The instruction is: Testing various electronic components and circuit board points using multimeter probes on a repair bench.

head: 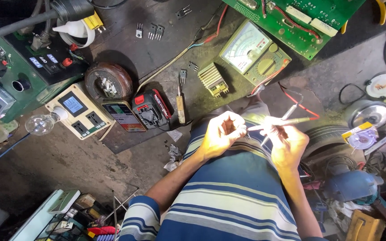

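While our left hand [222, 133] pinches a small part (too tiny to identify), our right hand [287, 145] grips two probes [287, 120] beside it.

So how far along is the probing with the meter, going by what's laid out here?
Set out already: the analog multimeter lies face up with its red lead running toward the hands. In hand: the left hand pinches something too small to identify, while the right hand holds two probes against it. Apparently untouched: several loose transistors and the green circuit board.
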